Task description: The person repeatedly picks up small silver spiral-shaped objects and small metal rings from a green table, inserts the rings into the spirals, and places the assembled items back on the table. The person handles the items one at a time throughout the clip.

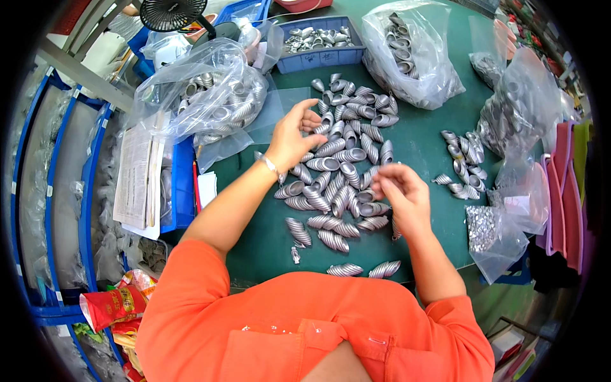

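Nearest us is the orange shirt, its sleeves ending above the elbows of our two bare forearms. Just beyond it, near the close edge of the green table, two loose tubes lie on their sides, with a small silver piece to their left, just below another tube. Farther in is the main spread of grey spiral-ribbed tubes, strewn in the middle of the table between our hands and tilted every way. Our hands are apart from each other. Our right hand is at the right side of the spread, fingers curved and thumb bent inward; we cannot tell whether it grips anything. Our left hand, a bracelet at its wrist, reaches farther, to the upper left of the spread, fingers bent by the tubes; we cannot tell whether it pinches one. Well to the right lies a smaller group of tubes. Beyond our left hand sits a clear bag of tubes; farther still stand a blue bin of metal parts and another filled bag.
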Motion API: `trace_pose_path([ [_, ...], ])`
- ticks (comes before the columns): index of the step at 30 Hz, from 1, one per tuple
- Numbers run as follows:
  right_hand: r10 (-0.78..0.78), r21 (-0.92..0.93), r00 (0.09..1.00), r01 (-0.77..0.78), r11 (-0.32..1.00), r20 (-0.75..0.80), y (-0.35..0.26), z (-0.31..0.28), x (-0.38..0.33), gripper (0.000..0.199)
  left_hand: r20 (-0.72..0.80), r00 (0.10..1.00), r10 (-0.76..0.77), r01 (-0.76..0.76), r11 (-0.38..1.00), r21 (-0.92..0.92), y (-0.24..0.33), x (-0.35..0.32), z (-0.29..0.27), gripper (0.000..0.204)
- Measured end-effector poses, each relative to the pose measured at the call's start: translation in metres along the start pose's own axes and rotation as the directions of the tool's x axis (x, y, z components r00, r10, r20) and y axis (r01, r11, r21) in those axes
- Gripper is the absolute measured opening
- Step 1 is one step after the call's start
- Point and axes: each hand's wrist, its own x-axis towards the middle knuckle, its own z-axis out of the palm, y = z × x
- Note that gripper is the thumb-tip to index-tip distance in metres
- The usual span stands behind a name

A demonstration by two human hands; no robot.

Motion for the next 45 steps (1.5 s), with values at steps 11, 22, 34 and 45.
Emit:
trace_pose_path([
  [11, -0.05, 0.393, 0.954, -0.074, 0.917, 0.297, 0.009, 0.018, 0.012, 0.03, -0.165, 0.884, 0.436, -0.403, 0.893, 0.203, 0.092, -0.067, 0.014, 0.058],
  [22, -0.223, 0.595, 0.92, -0.014, 0.804, 0.322, 0.021, 0.016, -0.006, 0.029, -0.063, 0.788, 0.612, -0.603, 0.789, 0.119, 0.104, -0.078, 0.023, 0.038],
  [34, -0.226, 0.086, 0.966, 0.238, 0.967, -0.128, 0.007, -0.016, -0.01, 0.006, -0.285, 0.606, 0.743, -0.077, 0.411, 0.908, 0.061, -0.004, -0.132, 0.019],
  [45, -0.224, 0.035, 0.973, 0.225, 0.974, -0.048, 0.002, -0.013, -0.018, 0.006, -0.174, 0.979, -0.108, 0.199, 0.697, 0.688, -0.042, 0.068, 0.016, 0.032],
])
